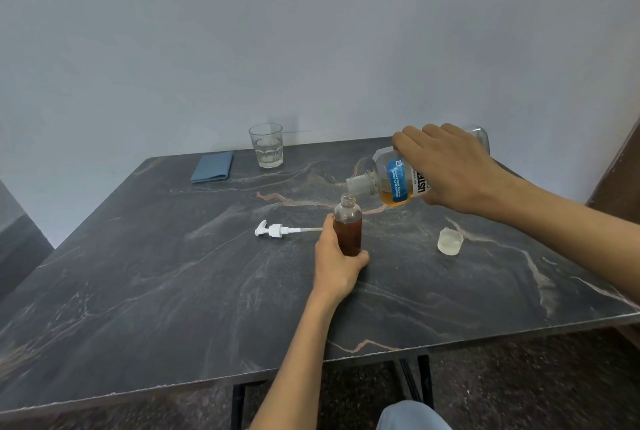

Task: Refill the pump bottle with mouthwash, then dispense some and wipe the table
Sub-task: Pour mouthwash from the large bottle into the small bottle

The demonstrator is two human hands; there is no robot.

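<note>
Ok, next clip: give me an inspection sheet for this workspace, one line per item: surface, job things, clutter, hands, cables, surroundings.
Surface: dark marbled table; no spill visible.
Job's things: small pump bottle upright, uncapped, brown liquid to its shoulder; mouthwash bottle tilted, neck over the small bottle's mouth; pump head lying on the table left of it; clear cap standing on the table at right; folded blue cloth at the far left.
Clutter: drinking glass at the far edge, beside the cloth.
Hands: left hand grips the pump bottle; right hand holds the mouthwash bottle.
Cables: nothing seen.
Surroundings: plain pale wall; speckled floor; black table legs.
</note>
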